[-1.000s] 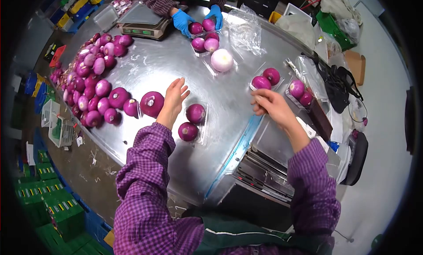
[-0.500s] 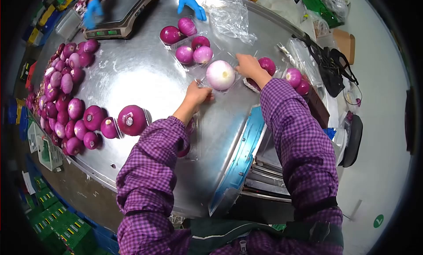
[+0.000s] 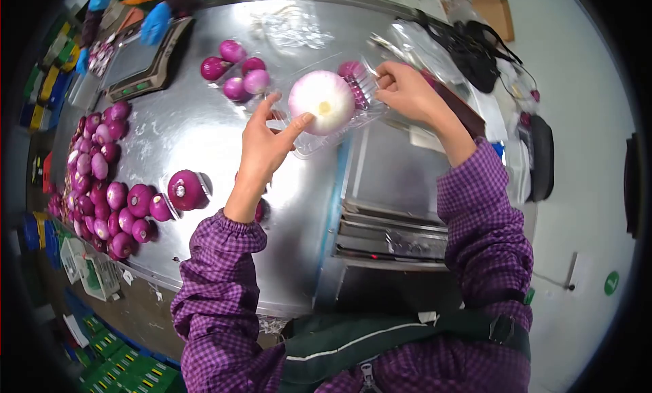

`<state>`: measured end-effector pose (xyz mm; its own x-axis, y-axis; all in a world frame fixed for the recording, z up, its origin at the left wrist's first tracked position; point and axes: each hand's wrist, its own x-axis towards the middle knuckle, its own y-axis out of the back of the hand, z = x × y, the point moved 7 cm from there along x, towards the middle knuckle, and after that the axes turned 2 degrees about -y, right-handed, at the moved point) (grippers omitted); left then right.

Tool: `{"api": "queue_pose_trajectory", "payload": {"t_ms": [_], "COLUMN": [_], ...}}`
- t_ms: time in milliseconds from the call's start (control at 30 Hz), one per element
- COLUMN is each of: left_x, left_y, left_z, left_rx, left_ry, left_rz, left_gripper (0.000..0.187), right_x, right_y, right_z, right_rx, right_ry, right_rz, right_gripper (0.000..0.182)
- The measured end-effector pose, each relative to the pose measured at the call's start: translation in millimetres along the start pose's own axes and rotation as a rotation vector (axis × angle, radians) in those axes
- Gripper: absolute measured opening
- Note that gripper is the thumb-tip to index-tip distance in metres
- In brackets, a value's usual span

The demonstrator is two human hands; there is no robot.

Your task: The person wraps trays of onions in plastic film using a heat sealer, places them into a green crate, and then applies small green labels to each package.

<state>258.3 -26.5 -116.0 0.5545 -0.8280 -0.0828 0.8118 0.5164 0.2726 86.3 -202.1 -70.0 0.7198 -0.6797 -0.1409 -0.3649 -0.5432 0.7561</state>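
Observation:
A clear plastic tray (image 3: 314, 143) with a large white-and-pink onion (image 3: 322, 102) in it is held up between my hands. My left hand (image 3: 266, 136) grips the tray's left side, its thumb lying against the onion. My right hand (image 3: 406, 91) pinches the tray's right edge, fingers closed. Behind the tray's right part a smaller purple onion (image 3: 352, 70) shows through the plastic. Several purple onions (image 3: 255, 81) sit in clear packaging beyond my left hand. Below my left wrist, more purple onion is partly hidden.
A large onion pile (image 3: 98, 165) lies left, with a big purple onion (image 3: 185, 190) beside it. At the back left stands a scale (image 3: 146, 64), near a co-worker's blue-gloved hand (image 3: 156, 24). Crumpled clear plastic (image 3: 288, 20) lies behind. A metal sealing machine (image 3: 394, 182) is at front right.
The tray with the white onion is now lifted nearer, its onion turned, with both hands on it. The view has shifted. The co-worker's gloved hands have moved left.

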Motion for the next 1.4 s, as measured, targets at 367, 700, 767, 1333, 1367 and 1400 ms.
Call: {"api": "queue_pose_trajectory", "payload": {"t_ms": [367,700,767,1333,1367,1400], "left_x": [-101,-146,-167,-271,-250,-229], "left_y": [-222,-209,-168,-168,-169,-173], "left_z": [58,53,60,76,114,151], "left_rx": [0.093,0.153,0.527,-0.633,-0.734,-0.876], "left_ry": [-0.064,-0.094,-0.167,0.546,0.185,0.058], "left_rz": [-0.536,-0.361,-0.278,-0.995,-1.071,-1.047], "left_gripper": [0.071,0.059,0.048,0.021,0.007,0.019], "right_x": [-273,-380,-408,-416,-406,-393], "right_y": [78,88,85,105,127,150], "right_z": [156,183,179,141,133,124], "right_rx": [0.289,0.007,-0.345,1.573,1.53,1.515], "right_ry": [-0.39,-0.337,-0.314,0.117,0.275,0.449], "right_rz": [0.301,0.485,0.537,0.346,0.361,0.353], "right_gripper": [0.032,0.025,0.024,0.013,0.014,0.017]}}
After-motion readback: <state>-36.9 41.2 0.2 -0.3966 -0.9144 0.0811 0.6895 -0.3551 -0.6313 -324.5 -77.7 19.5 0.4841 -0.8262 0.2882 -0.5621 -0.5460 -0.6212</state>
